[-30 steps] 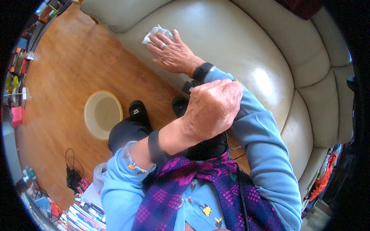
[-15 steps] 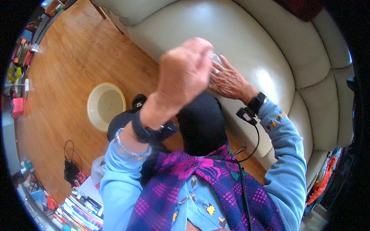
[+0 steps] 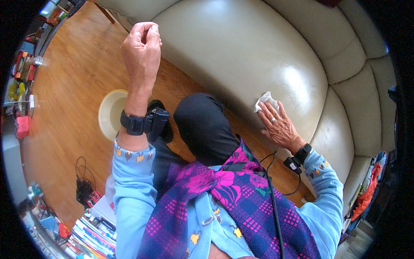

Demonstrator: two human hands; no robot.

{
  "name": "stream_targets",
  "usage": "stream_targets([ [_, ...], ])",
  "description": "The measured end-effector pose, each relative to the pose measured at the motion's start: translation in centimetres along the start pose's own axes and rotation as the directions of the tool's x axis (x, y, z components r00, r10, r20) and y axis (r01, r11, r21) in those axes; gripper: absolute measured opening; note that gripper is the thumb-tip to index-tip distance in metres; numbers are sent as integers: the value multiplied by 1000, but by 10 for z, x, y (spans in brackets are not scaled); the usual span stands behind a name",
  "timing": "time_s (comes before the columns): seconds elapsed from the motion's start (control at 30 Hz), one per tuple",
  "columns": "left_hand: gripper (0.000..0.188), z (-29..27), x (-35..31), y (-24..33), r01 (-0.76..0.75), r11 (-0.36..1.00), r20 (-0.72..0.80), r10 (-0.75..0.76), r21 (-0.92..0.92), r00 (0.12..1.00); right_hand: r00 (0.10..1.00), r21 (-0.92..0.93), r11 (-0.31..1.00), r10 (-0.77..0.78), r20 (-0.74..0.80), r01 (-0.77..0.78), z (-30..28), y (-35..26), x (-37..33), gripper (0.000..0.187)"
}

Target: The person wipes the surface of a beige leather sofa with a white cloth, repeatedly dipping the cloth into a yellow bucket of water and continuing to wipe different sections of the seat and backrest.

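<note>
My right hand [image 3: 282,129] lies flat with fingers stretched, on the front part of the pale leather sofa seat [image 3: 233,56]. Its fingertips press on a crumpled white wipe [image 3: 266,101], partly covered by the fingers. A ring and a black wrist strap show on that arm. My left hand [image 3: 144,49] is raised at the left, above the wooden floor near the sofa's front edge. Its fingers are curled together; whatever they may hold is hidden. A black strap with a small box circles this wrist.
Behind my left forearm, a pale basin [image 3: 111,110] with a yellowish rim stands on the wooden floor [image 3: 64,121]. Dark cables [image 3: 84,185] and a stack of books or papers [image 3: 92,235] lie at lower left. A black cord [image 3: 274,216] hangs down my front.
My left hand has moved left and away from the right one. The right hand has slid right and nearer to me along the seat with the wipe under its fingers.
</note>
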State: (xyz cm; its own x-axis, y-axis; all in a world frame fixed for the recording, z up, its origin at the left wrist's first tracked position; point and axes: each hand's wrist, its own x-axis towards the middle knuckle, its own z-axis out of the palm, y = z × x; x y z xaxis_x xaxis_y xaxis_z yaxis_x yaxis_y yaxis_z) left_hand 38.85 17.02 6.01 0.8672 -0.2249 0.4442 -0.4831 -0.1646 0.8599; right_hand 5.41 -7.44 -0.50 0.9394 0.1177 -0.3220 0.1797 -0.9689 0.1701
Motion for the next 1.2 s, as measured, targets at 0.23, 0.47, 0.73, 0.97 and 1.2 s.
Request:
stream_targets([
  [0.23,13,-11,7,6,16,1000,-39,-16,-7,999,985,40,998,-36,-170,44,-17,-11,78,77],
  [0.47,14,-22,15,1,-23,999,-99,21,-24,995,969,-44,991,-134,-210,127,-33,-15,149,70],
  [0.73,12,-44,28,-9,-1,1000,-194,-3,-18,981,858,-183,983,-122,-500,33,-102,-4,288,64],
  [0.97,12,-51,39,-13,22,997,-256,-42,-78,966,792,-12,1000,-10,-611,4,-126,-25,434,59],
  [1.2,13,-59,46,-15,58,989,-241,-89,-134,967,779,-104,986,-164,-605,127,-81,-43,425,57],
])
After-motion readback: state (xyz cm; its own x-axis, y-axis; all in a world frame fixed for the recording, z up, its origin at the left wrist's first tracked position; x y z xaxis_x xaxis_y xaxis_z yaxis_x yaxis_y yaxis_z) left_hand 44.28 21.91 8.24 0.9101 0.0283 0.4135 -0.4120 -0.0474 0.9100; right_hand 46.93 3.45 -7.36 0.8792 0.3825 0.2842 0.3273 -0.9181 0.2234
